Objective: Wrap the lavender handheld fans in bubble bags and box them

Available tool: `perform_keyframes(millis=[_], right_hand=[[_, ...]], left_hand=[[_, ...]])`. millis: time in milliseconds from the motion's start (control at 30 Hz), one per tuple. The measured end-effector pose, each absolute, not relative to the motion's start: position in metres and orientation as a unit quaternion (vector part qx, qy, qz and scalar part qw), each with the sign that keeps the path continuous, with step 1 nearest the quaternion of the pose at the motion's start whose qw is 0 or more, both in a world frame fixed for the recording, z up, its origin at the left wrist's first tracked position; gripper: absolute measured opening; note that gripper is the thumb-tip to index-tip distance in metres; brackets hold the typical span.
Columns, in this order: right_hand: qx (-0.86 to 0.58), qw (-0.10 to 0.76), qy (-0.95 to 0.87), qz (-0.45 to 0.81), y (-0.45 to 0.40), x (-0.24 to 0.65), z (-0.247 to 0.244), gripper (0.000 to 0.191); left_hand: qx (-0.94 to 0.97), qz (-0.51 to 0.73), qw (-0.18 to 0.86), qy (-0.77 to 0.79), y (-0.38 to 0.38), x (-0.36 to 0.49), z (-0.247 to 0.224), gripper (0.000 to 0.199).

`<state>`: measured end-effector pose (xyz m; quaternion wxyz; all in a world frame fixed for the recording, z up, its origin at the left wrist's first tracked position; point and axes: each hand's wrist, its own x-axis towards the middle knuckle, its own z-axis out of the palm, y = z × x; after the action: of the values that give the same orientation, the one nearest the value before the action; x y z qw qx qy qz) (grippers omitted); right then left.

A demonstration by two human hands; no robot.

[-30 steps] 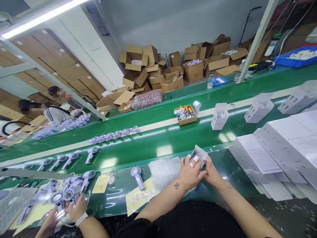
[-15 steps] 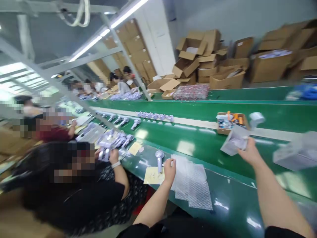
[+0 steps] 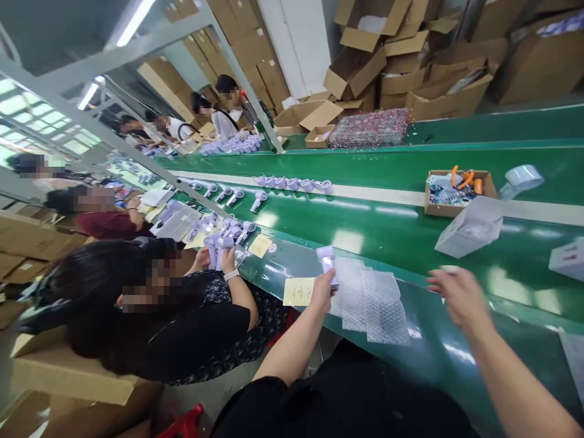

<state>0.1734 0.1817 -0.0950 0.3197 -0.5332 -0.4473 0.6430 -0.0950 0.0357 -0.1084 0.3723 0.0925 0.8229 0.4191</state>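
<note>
Plastic, pale lilac and shiny: the handheld fan (image 3: 326, 258) is in my left hand (image 3: 323, 292), raised just over the edge of the yellow paper (image 3: 295, 292), head pointing away from me. That grip is closed round the lower part, thumb and fingers wrapping the handle, so the head stands free.

I would judge it light, a one-handed thing, with a stiff shell that won't give under a squeeze. The gloss makes me think it could slide, so the handle is where I'd keep hold, firmly but without crushing. The round head looks like the delicate end; I'd keep pressure off it and spare it any knock.

Just beyond that hand the bubble-wrap sleeves (image 3: 387, 310) lie overlapping on the green bench (image 3: 280, 266). They look soft, limp and nearly weightless, best pinched by one edge.

My right hand (image 3: 463, 296) hangs over the bench, fingers loosely parted and blurred, with nothing I can make out in that grip; something pale shows at a fingertip, perhaps a covering. Near it, on the belt (image 3: 387, 229), stands the white box (image 3: 472, 230), thin-walled, I'd guess, and easily dented.
</note>
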Motion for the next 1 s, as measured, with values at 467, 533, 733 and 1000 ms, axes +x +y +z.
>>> perform_keyframes(millis=[467,533,733,1000], right_hand=[[-0.544,0.302,-0.165,0.765,0.098,0.229,-0.099,0.021],[-0.519,0.279,-0.173,0.789,0.084,0.243,-0.092,0.028],[-0.444,0.194,-0.173,0.857,0.045,0.234,-0.081,0.045],[-0.436,0.163,-0.245,0.85,0.055,0.212,-0.085,0.043]], left_hand=[[0.696,0.075,0.375,0.608,-0.008,-0.005,-0.166,0.004],[0.696,0.077,0.372,0.609,-0.005,-0.006,-0.168,0.008],[0.66,0.16,0.357,0.641,0.011,0.009,-0.14,0.019],[0.347,0.426,0.569,0.612,0.036,0.015,-0.11,0.02]])
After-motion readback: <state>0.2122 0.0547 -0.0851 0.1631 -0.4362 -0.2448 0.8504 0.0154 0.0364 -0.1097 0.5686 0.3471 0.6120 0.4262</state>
